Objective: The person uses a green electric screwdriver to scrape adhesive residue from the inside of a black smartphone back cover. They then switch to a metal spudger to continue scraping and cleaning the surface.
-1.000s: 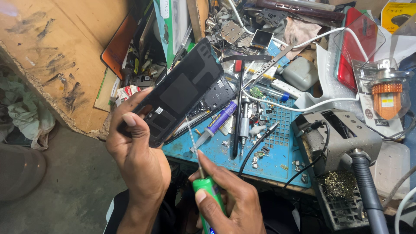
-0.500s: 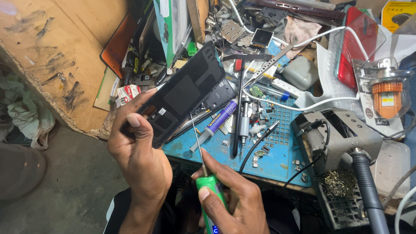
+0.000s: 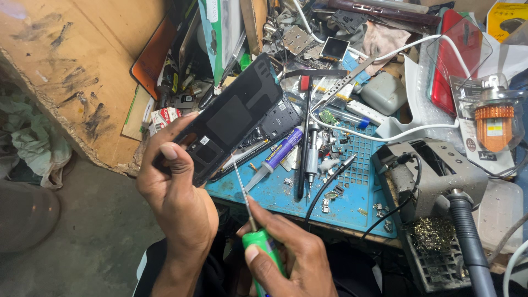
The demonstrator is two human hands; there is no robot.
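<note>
My left hand (image 3: 175, 193) grips the lower end of an opened black phone (image 3: 231, 118), held tilted over the left edge of a blue work mat (image 3: 352, 192). My right hand (image 3: 286, 257) holds a green-handled screwdriver (image 3: 263, 245) near the bottom of the view. Its thin shaft points up, and the tip sits close to the phone's lower edge. A second opened phone body (image 3: 278, 118) lies on the mat just under the held one.
A purple-labelled syringe tube (image 3: 278, 157), a grey pen-shaped tool (image 3: 311, 157), tweezers (image 3: 346, 82) and small parts lie on the mat. A soldering-iron stand (image 3: 434, 176) with brass wool stands at right, with white cables, a red phone cover (image 3: 456, 60) and a wooden board (image 3: 66, 66) at left.
The left hand has tipped the phone slightly and raised it a little. The screwdriver tip has stayed near the phone's lower edge.
</note>
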